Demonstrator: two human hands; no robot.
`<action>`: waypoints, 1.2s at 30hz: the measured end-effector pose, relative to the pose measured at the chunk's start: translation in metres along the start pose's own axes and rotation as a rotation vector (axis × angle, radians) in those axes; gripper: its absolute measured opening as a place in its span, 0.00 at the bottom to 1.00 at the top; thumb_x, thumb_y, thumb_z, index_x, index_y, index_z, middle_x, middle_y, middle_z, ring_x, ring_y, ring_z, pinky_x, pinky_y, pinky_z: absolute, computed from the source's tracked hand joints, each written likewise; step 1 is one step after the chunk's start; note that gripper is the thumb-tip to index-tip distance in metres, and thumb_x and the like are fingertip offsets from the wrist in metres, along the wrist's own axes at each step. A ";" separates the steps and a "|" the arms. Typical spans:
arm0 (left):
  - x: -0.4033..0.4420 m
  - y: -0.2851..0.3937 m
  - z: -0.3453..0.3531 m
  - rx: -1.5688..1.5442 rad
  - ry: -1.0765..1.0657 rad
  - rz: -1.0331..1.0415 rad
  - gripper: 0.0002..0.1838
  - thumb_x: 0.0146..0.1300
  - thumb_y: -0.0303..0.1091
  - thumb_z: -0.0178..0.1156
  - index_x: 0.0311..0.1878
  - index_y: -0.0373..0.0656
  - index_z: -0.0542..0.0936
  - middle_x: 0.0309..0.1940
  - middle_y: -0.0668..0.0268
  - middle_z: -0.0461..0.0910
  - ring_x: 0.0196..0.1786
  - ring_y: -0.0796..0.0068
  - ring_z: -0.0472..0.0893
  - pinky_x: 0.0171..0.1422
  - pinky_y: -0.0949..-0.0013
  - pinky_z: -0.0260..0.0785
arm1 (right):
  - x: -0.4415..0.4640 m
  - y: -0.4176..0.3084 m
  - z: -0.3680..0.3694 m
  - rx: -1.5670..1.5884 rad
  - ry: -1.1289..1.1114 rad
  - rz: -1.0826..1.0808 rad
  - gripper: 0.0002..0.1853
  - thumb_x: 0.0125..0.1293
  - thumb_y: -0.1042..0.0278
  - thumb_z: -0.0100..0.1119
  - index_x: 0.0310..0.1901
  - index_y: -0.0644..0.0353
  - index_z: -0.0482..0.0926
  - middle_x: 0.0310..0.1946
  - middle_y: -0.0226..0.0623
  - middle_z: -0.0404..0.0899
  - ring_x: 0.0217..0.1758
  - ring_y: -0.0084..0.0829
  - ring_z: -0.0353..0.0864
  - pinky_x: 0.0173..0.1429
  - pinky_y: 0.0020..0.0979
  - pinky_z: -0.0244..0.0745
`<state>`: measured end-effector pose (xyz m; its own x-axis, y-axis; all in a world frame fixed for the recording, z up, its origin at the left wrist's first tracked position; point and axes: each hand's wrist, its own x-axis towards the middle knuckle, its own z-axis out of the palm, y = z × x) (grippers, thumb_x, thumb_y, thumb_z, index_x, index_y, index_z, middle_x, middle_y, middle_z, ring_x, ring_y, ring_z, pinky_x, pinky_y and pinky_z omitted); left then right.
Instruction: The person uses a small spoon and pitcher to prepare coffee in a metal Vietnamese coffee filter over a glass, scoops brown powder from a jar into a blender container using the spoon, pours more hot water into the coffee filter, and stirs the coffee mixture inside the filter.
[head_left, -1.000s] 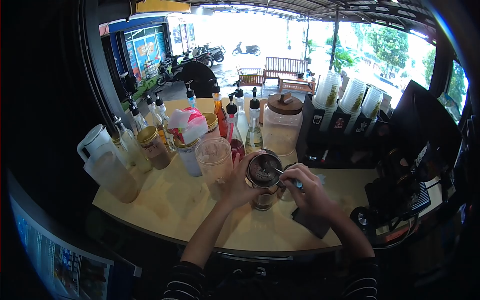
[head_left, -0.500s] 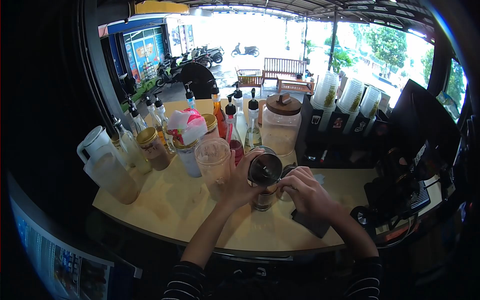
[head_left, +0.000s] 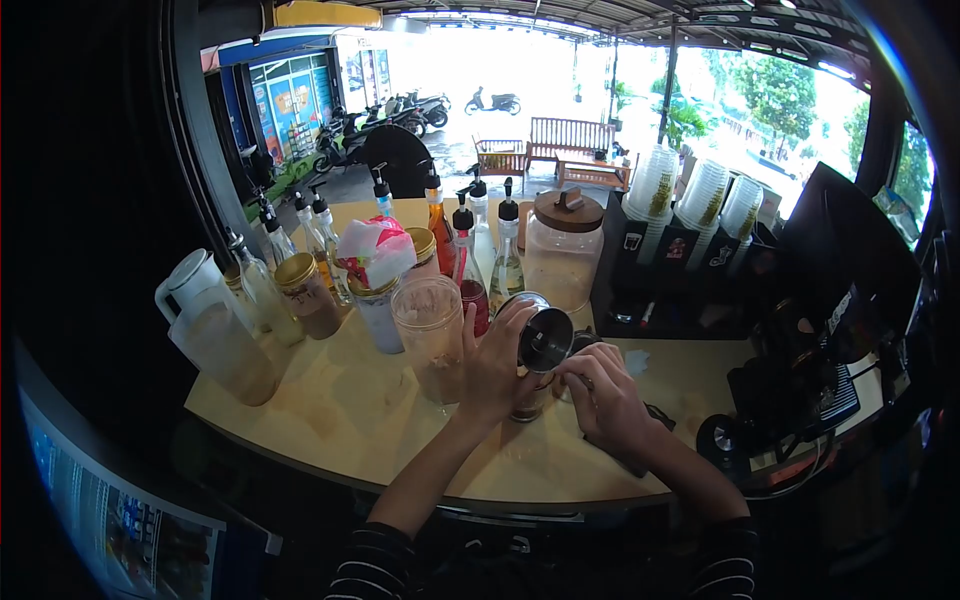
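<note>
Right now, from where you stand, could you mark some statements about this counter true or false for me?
1. The left hand holds a metal cup. True.
2. The plastic bag lies directly on the counter. False: the bag rests on top of a gold-lidded jar.
3. The wide clear jar has a brown lid. True.
4. The stacked clear cups stand left of that wide jar. False: they stand right of it.
</note>
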<state>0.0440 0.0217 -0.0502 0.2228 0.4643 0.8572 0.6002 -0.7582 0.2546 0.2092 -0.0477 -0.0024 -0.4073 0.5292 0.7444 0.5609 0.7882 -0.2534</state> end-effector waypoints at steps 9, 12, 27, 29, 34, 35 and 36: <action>-0.004 -0.012 0.003 -0.292 -0.099 -0.080 0.44 0.42 0.39 0.76 0.62 0.46 0.61 0.62 0.61 0.71 0.68 0.61 0.69 0.77 0.44 0.26 | 0.002 0.008 -0.011 0.095 -0.013 0.078 0.07 0.60 0.80 0.59 0.40 0.62 0.74 0.32 0.38 0.74 0.40 0.40 0.74 0.50 0.37 0.67; -0.007 -0.017 0.008 -0.383 -0.098 -0.093 0.45 0.41 0.35 0.76 0.62 0.47 0.60 0.63 0.61 0.70 0.69 0.61 0.67 0.78 0.44 0.22 | 0.002 0.013 -0.013 0.078 -0.019 0.057 0.08 0.59 0.80 0.59 0.40 0.62 0.74 0.32 0.38 0.74 0.39 0.39 0.74 0.50 0.37 0.67; -0.011 -0.013 0.018 -0.621 -0.013 -0.149 0.46 0.41 0.28 0.76 0.61 0.44 0.56 0.63 0.54 0.65 0.67 0.56 0.67 0.72 0.58 0.57 | 0.005 0.016 -0.010 0.158 0.040 0.049 0.07 0.59 0.80 0.59 0.39 0.61 0.76 0.30 0.38 0.74 0.37 0.39 0.75 0.48 0.37 0.68; -0.012 -0.014 0.020 -0.663 -0.010 -0.161 0.50 0.38 0.27 0.78 0.62 0.44 0.54 0.63 0.53 0.63 0.67 0.58 0.66 0.71 0.58 0.60 | 0.005 0.015 -0.009 0.171 0.047 0.057 0.07 0.59 0.80 0.58 0.39 0.60 0.76 0.30 0.38 0.75 0.36 0.39 0.75 0.48 0.37 0.68; -0.013 -0.011 0.023 -0.784 0.042 -0.164 0.49 0.40 0.27 0.77 0.62 0.44 0.54 0.63 0.52 0.63 0.67 0.57 0.66 0.71 0.57 0.59 | 0.008 0.014 -0.003 0.235 0.108 0.196 0.05 0.63 0.78 0.56 0.40 0.60 0.77 0.32 0.39 0.78 0.37 0.40 0.76 0.48 0.36 0.69; -0.013 -0.011 0.023 -0.785 0.041 -0.164 0.49 0.40 0.27 0.77 0.62 0.44 0.54 0.63 0.52 0.63 0.67 0.57 0.66 0.71 0.57 0.59 | 0.009 0.011 -0.002 0.235 0.108 0.197 0.05 0.63 0.78 0.56 0.40 0.60 0.77 0.32 0.39 0.78 0.37 0.40 0.76 0.48 0.36 0.69; -0.013 -0.011 0.024 -0.744 0.033 -0.161 0.48 0.41 0.28 0.77 0.62 0.44 0.54 0.63 0.52 0.63 0.67 0.57 0.66 0.71 0.58 0.60 | 0.009 0.008 0.000 0.221 0.085 0.234 0.05 0.63 0.77 0.55 0.41 0.61 0.77 0.32 0.39 0.78 0.38 0.40 0.76 0.48 0.36 0.69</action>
<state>0.0529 0.0346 -0.0749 0.1459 0.5904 0.7938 -0.0549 -0.7964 0.6023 0.2098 -0.0362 0.0023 -0.2191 0.6828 0.6970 0.4583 0.7027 -0.5443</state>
